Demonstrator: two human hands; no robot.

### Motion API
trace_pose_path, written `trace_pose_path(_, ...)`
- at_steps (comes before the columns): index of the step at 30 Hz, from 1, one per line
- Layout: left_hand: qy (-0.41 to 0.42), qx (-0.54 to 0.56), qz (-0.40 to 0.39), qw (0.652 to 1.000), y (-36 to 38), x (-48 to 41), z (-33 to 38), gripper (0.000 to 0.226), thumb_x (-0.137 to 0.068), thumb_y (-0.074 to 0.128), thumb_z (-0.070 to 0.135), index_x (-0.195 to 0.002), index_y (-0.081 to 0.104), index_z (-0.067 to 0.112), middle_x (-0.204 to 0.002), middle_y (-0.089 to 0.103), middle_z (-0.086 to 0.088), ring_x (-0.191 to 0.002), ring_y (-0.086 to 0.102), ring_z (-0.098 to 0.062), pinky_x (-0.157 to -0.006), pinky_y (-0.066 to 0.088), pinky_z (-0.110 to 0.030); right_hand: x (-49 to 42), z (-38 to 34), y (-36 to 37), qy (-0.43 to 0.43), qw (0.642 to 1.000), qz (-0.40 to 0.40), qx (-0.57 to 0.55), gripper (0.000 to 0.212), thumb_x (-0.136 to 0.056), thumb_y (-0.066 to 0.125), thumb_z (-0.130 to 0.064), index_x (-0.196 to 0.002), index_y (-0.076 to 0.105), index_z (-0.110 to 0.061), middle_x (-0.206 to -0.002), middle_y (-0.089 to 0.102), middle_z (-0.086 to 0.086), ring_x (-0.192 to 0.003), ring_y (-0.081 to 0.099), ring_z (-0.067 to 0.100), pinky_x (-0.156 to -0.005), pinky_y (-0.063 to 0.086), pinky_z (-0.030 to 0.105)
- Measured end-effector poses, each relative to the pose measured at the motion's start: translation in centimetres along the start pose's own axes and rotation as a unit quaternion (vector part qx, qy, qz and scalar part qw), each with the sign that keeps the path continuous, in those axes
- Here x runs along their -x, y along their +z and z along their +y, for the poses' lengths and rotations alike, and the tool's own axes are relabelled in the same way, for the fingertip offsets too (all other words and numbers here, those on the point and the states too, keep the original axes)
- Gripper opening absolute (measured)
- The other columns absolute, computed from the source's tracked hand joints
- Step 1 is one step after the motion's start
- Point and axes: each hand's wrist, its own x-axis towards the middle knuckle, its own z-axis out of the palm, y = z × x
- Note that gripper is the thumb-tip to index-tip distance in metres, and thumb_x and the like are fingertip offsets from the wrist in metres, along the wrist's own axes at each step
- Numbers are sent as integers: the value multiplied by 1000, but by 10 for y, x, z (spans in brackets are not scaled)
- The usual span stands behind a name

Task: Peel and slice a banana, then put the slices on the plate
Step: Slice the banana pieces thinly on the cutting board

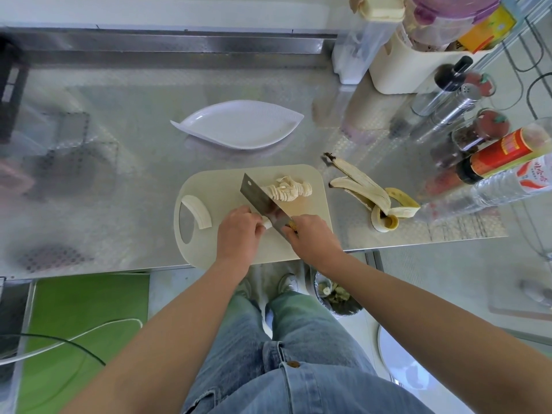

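Blue jeans (298, 354) nearest, left hand (239, 233), fingers curled together over banana stub (268, 224) on cutting board (224, 186), right hand (313, 236) clamped round handle of cleaver (257, 196), blade touching stub, slices (288, 189) heaped beyond blade, curved banana piece (198, 211) by board's handle hole, white plate (239, 125) behind board, peel (373, 192) just right of board.

Forearms (179, 318) bare; faded blue jeans (301, 327); brown button (294, 363) on denim; white sneakers (287, 283).

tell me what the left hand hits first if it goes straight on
Likely the cleaver blade: the left hand points up and right, its fingertips on the banana stub right beside the blade that the right hand holds. The slices lie beyond it.
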Motion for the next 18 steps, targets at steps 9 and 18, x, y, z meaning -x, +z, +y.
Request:
trace_pose_path(9, 1, 15, -4, 1000, -1, 3, -3, 16, -85, 69, 22, -93, 73, 10, -84, 58, -7, -79, 54, -25, -68, 46, -36, -2, 4, -1, 20, 998, 33, -52, 35, -94, 50, -30, -67, 47, -8, -62, 45, 6, -62, 44, 29, -57, 37, 36)
trace_pose_path(18, -9, -9, -11, 1000, -6, 7, -7, 21, -85, 68, 28, -95, 70, 10, -90, 60, -7, -81, 56, -25, -71, 45, -34, 0, 1, -7, -13, 999, 23, -35, 36, -94, 48, -30, -66, 46, -8, -62, 46, 7, -59, 45, 27, -56, 31, 32)
